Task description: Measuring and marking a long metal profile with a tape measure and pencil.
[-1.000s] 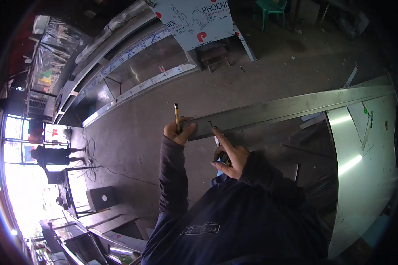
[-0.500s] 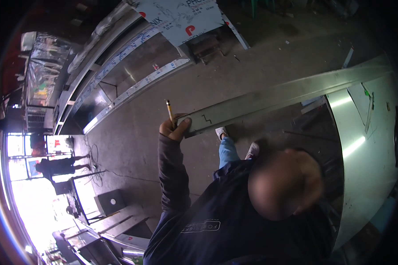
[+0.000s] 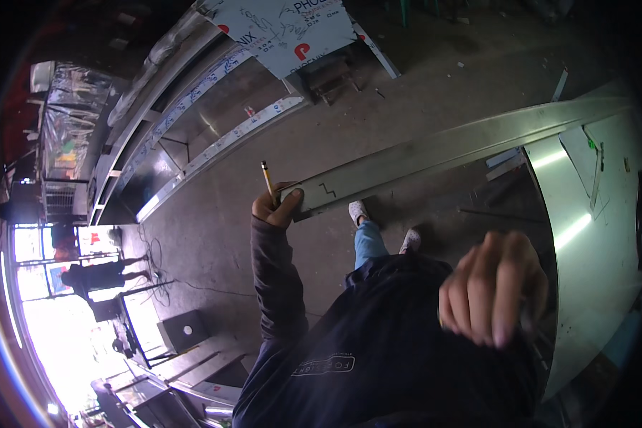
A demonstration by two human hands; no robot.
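Observation:
My left hand (image 3: 278, 207) is closed round the near-left end of a long metal strip (image 3: 406, 165), thumb on its top face. A yellow pencil (image 3: 267, 178) sticks up from the same hand. A dark zigzag line is drawn on the strip close to my thumb. The strip slants up to the right, its far end over a shiny steel sheet (image 3: 592, 285). My right hand (image 3: 492, 289) is raised near the camera in front of my dark jacket, apart from the strip. Its fingers are curled down; whatever they may hold is hidden.
A long steel frame (image 3: 217, 146) with film-covered edges stands at the upper left, beside a film-covered panel (image 3: 292, 36). Cables (image 3: 157, 274) lie on the floor at left. Further left, a person (image 3: 107, 274) stands near a bright opening. My shoes (image 3: 358, 211) are below the strip.
My right hand, blurred before, now shows its curled fingers, slightly lower and further right. The left hand and strip have shifted slightly left in view.

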